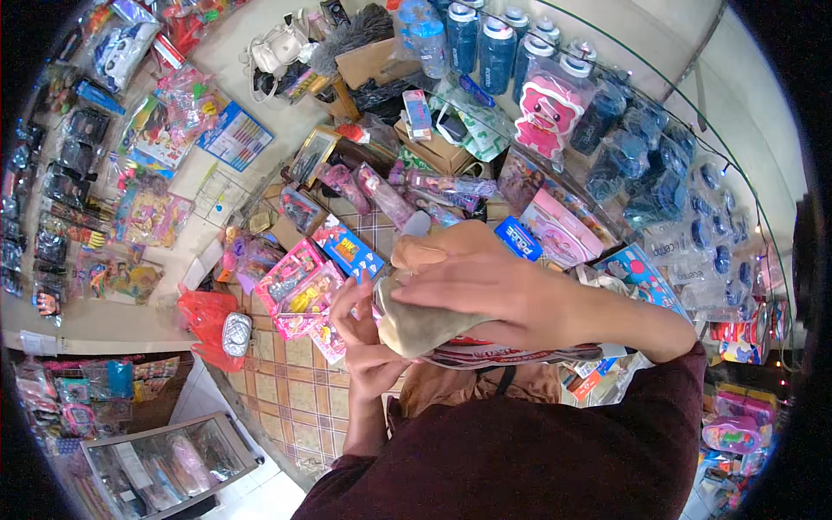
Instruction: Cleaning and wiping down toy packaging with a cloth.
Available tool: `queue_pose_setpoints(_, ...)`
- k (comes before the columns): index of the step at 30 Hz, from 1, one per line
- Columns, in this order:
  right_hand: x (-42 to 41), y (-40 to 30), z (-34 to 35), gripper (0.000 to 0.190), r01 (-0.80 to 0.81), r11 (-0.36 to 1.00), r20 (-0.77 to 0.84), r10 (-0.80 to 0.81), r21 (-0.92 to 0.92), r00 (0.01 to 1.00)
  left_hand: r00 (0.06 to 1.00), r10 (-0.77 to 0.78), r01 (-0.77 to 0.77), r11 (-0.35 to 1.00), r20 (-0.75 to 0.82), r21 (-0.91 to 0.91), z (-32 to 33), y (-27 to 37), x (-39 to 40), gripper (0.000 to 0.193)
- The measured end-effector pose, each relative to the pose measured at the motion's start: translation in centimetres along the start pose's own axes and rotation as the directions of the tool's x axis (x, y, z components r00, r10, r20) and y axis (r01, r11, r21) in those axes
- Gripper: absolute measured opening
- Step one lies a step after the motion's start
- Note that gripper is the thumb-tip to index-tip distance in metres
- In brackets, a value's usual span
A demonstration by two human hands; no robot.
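My right hand (487, 286) is closed over a grey-beige cloth (426, 318), its fingers pointing left. Below that hand shows the edge of a red, white and black printed package (520, 354) with clear plastic, close to my body. At the cloth's left end is my left hand (367, 341), thumb below and fingers curled above, around the package's left end. The cloth hides most of that grip. Just beyond the hands lie a blue printed box (350, 248), a pink boxed doll set (302, 289) and a blue box marked POLICE (518, 238).
Bagged dolls (385, 194) and an open cardboard box (442, 153) lie farther out on the checked floor covering (286, 383). Blue bottles (495, 55) stand along a curved glass edge. A red plastic bag (208, 318) is at left, near a glass-topped case (172, 465).
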State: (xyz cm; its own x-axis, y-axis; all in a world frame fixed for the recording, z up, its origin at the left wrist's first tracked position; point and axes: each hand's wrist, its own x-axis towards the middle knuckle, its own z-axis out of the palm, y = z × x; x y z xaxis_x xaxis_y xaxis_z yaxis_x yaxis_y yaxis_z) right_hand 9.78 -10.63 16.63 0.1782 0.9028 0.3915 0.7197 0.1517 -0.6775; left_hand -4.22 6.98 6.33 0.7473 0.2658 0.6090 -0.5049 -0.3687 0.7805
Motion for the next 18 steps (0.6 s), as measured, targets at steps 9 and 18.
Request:
queue_pose_setpoints(9, -0.2, 3.0, 2.1, 0.06, 0.037, 0.998, 0.145, -0.028, -0.058, 0.989, 0.999, 0.051, -0.051, 0.995, -0.003, 0.082, -0.7, -1.2, -0.6, 0.017)
queue_pose_setpoints(18, 0.0, 4.2, 0.6, 0.06, 0.042, 0.982, 0.244, 0.004, -0.186, 0.97, 0.985, 0.12, -0.146, 0.963, 0.125, 0.226, -0.6, -2.1, -0.2, 0.043)
